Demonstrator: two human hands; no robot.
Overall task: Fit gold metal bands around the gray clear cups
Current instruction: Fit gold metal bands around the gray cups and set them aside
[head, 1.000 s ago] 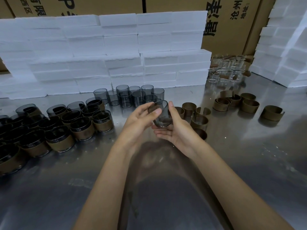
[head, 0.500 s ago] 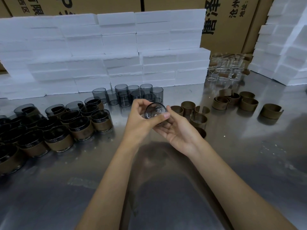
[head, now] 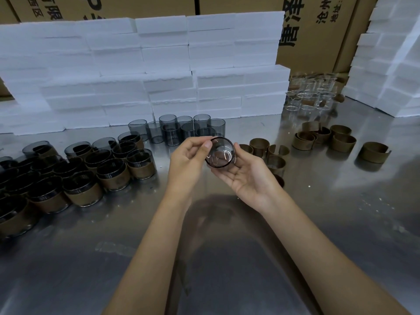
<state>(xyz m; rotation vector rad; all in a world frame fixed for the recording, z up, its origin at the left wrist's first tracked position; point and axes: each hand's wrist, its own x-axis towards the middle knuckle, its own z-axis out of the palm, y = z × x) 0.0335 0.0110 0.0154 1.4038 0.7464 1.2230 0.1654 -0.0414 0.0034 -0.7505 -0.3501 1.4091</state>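
Gray clear cup [head: 219, 153] held up at frame centre, above the steel table [head: 227, 269], tipped so the mouth faces the camera; no band on it yet. Pinched at the rim's ten o'clock by left hand [head: 189, 159], thumb and forefinger closed on the edge. Cradled from four o'clock by right hand [head: 248, 178], palm up, fingers loosely spread under the wall, more a rest than a grasp.

Likely step: checking and orienting the cup before banding. To do it well: keep the rim pinch light, turn the cup upright, free the right hand for a band, spread the band's split slightly, slide on from the base, seat level low on the wall like the finished ones.

Counts, working outward. One cup in hand. Unbanded gray cups [head: 181, 129] at twelve o'clock: about nine, some overlapping. Loose gold bands [head: 268, 155] at three o'clock: roughly five near the right hand, one partly hidden behind it; about five more [head: 325, 138] at two o'clock, some nested, plus a single one [head: 373, 152] farther out. Banded cups [head: 113, 176] at nine o'clock: upward of fifteen, running out of frame, exact number unclear. Colourless clear cups [head: 313, 94] at one o'clock: a dozen or so, too glassy to count.
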